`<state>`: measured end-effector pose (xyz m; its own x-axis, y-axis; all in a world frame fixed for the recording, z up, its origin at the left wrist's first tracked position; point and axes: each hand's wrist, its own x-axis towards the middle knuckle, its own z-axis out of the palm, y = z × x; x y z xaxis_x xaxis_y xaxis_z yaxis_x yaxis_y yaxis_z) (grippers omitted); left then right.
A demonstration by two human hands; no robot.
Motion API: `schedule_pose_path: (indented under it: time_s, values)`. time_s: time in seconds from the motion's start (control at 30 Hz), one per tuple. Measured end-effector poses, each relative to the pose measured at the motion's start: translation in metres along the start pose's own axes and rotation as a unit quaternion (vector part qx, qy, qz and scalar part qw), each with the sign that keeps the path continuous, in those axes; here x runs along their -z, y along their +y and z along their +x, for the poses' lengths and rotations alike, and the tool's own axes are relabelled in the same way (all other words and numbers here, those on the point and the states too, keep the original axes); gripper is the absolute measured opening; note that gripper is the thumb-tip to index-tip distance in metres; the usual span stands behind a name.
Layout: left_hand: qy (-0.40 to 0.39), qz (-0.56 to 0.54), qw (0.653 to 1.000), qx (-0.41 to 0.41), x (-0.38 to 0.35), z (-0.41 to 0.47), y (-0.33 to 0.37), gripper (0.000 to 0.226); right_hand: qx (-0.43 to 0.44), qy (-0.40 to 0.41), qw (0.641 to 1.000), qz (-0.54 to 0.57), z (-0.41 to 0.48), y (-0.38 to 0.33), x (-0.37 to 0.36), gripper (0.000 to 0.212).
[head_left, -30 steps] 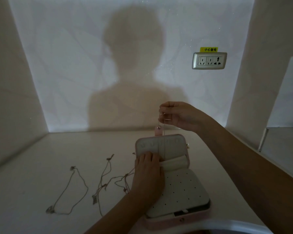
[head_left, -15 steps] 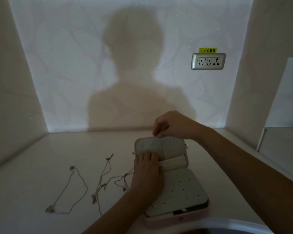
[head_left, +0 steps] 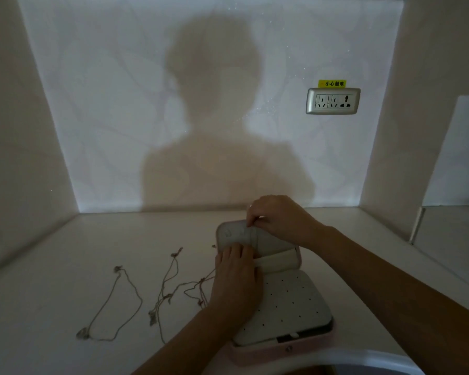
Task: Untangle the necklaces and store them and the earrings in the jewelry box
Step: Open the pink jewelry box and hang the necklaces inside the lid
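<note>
Head: two hands [head_left: 236,280] [head_left: 279,217], one jewelry box [head_left: 290,301], one separate necklace [head_left: 82,333].

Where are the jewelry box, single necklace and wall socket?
jewelry box [head_left: 260,354]: head view, pink front wall.
single necklace [head_left: 141,303]: head view, chain's right side.
wall socket [head_left: 333,101]: head view, faceplate centre.

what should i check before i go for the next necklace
1. Jewelry box open, lid upright: ok.
2. Right hand pinches at the lid's top edge; whether a chain is hooked there: cannot tell.
3. Left hand rests flat on the lid's pocket, holding nothing: ok.
4. Single necklace lies alone on the table, untangled: ok.
5. Tangled necklaces knotted beside the left hand: not ok.
6. Earrings in the perforated panel: none seen, cannot tell.
</note>
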<state>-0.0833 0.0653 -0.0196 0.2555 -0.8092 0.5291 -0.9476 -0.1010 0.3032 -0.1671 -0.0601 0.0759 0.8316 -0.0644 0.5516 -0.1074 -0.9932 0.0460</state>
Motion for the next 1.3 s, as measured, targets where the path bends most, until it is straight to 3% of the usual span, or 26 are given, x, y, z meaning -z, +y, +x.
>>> schedule_pose_path:
  time_s: [0.1, 0.33, 0.5, 0.67, 0.83, 0.97, 1.13, 1.23, 1.3]
  values:
    - [-0.015, 0.003, 1.000, 0.001, 0.000, 0.000, -0.001, 0.047, 0.032, 0.026, 0.998, -0.043, -0.002, 0.004, -0.008, 0.007]
    - [-0.029, 0.012, 1.000, 0.005, 0.001, 0.001, 0.000, 0.042, 0.022, 0.023, 0.999, -0.035, -0.002, 0.010, -0.013, 0.006]
    - [0.051, -0.018, 0.999, 0.007, -0.003, 0.000, 0.000, 0.013, 0.025, 0.032, 0.999, -0.023, -0.002, 0.011, -0.011, 0.010]
    - [0.006, -0.005, 1.000, 0.003, -0.003, -0.001, 0.000, 0.031, 0.030, 0.024, 0.998, -0.050, -0.007, 0.017, -0.020, 0.031]
    - [0.014, -0.008, 1.000, -0.001, -0.005, 0.000, -0.002, 0.028, -0.014, 0.039, 0.999, -0.008, -0.017, 0.020, -0.022, 0.012]
    - [0.038, -0.020, 0.999, 0.005, -0.009, 0.000, -0.003, 0.018, -0.070, 0.030, 0.997, 0.023, -0.022, 0.023, -0.025, 0.022]
    - [-0.003, -0.013, 1.000, -0.016, 0.000, 0.000, 0.000, 0.066, -0.254, -0.007, 0.958, 0.135, -0.024, 0.018, -0.032, 0.021]
    - [0.016, -0.038, 0.999, -0.021, -0.004, 0.000, -0.002, 0.056, -0.292, -0.027, 0.941, 0.171, -0.030, 0.013, -0.034, 0.024]
    - [0.034, -0.043, 0.998, -0.027, -0.006, -0.001, -0.003, 0.045, -0.280, 0.026, 0.939, 0.198, -0.036, 0.013, -0.032, 0.020]
